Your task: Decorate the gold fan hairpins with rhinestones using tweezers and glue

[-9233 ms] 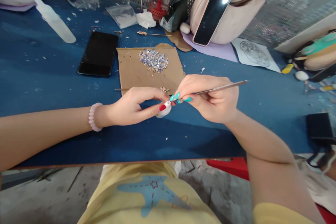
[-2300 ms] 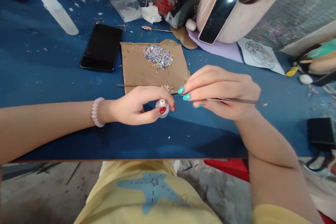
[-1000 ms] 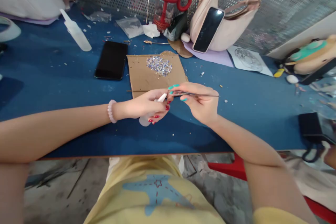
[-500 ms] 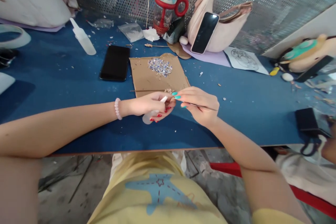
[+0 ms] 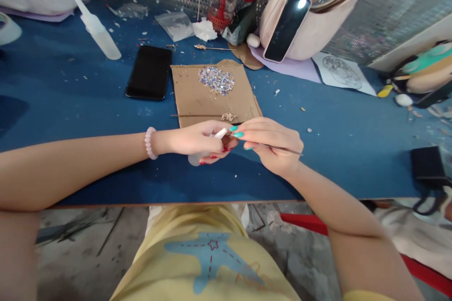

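My left hand (image 5: 192,137), with red nails, is closed around a small translucent squeeze bottle (image 5: 195,159). The bottle's white nozzle (image 5: 221,133) points up to the right past my thumb. Between the fingertips of my right hand (image 5: 277,145), which has teal nails, I pinch a thin metal stick (image 5: 287,150). Its far end sits at the tips of my left fingers, where details are hidden. Just beyond both hands lies a cardboard piece (image 5: 197,99) with a heap of blue, white and purple chips (image 5: 216,80). A hair stick with a gold beaded head (image 5: 229,116) rests along its near side.
A black phone (image 5: 150,73) lies left of the cardboard, near another squeeze bottle (image 5: 100,35). Behind are a gold stick (image 5: 215,48), a plastic bag (image 5: 176,27), a red-handled cup (image 5: 226,4) and a second phone (image 5: 287,28) against a pink bag (image 5: 326,19).
The camera view has shifted, so the objects behind sit higher in the picture. Both hands keep their holds on the bottle and the stick, fingertips still together.
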The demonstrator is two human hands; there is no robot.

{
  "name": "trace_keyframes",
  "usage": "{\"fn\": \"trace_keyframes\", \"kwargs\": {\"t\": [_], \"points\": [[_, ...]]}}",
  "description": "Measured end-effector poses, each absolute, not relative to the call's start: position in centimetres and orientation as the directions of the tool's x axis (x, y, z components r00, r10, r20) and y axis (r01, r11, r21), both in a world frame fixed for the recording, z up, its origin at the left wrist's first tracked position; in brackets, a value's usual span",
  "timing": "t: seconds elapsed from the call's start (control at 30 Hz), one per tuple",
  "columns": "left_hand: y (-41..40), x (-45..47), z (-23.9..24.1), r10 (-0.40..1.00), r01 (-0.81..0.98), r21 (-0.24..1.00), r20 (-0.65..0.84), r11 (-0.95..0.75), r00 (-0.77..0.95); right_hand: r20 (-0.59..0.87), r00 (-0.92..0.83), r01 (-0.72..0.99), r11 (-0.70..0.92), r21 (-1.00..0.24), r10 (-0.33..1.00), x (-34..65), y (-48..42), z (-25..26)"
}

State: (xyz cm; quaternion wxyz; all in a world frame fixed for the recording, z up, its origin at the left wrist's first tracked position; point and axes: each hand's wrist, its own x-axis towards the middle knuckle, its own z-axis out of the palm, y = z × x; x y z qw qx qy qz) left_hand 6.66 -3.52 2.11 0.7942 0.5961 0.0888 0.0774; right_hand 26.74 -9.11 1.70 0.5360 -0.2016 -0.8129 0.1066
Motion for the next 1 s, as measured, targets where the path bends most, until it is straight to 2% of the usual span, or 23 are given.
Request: {"fn": "trace_keyframes", "kwargs": {"t": [0.4,0.5,0.67,1.0], "points": [[-3.9,6.6,1.9,0.287,-0.015,0.982,-0.041,0.190,0.957,0.751,-0.259,0.195,0.794,-0.576,0.608,26.9,-9.7,1.9],[-4.0,6.6,1.8,0.327,-0.023,0.988,-0.027,0.150,0.945,0.778,-0.296,0.218,0.832,-0.510,0.554,27.1,-9.6,1.9],[-4.1,6.5,1.7,0.359,-0.080,0.996,0.059,0.045,0.932,0.844,-0.402,0.270,0.927,-0.261,0.355,27.6,-9.2,1.9],[-4.7,6.1,0.9,0.405,-0.131,0.946,0.249,-0.296,0.880,0.813,-0.486,0.312,0.932,-0.182,0.321,27.5,-9.4,2.3]]}}
